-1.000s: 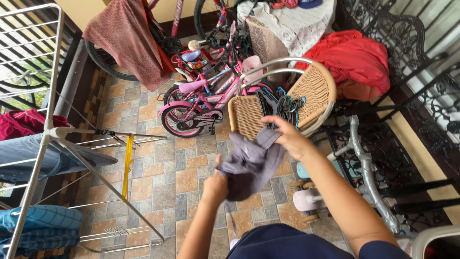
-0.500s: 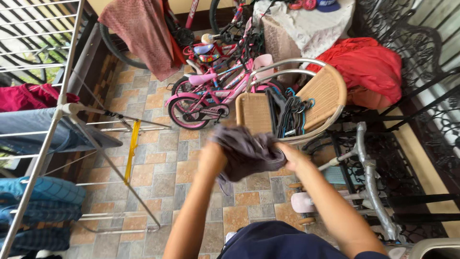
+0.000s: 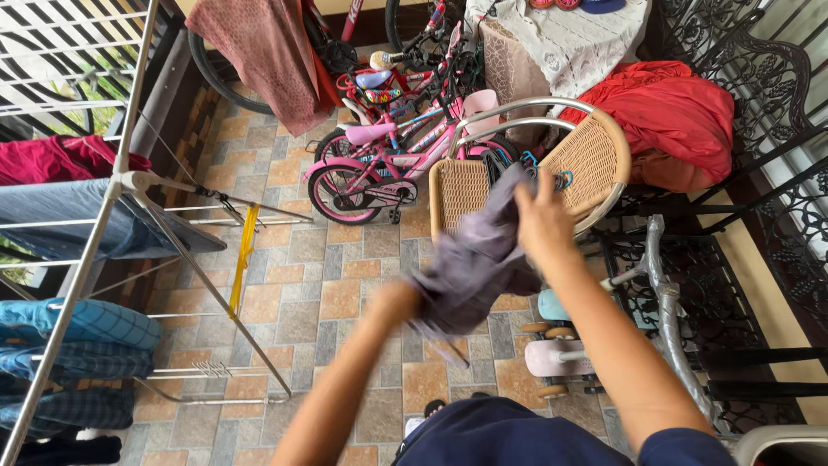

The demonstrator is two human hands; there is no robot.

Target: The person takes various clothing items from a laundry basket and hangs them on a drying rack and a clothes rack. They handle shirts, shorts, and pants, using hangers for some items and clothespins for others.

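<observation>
Both hands [image 3: 542,220] grip cloth [image 3: 474,267] above chair [image 3: 457,194].

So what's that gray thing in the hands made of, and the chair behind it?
The gray garment, held by the left hand and right hand, looks like soft matte cloth: it folds and droops. The chair seems woven cane or wicker, tan with a fine mesh, on a shiny bent metal tube frame.

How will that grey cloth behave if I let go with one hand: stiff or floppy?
Probably floppy: the grey cloth bunches and folds between the left hand and the right hand. It looks light, since loose edges hang thin below the grip. Released on one side, it would likely drape down from the other hand.
</observation>
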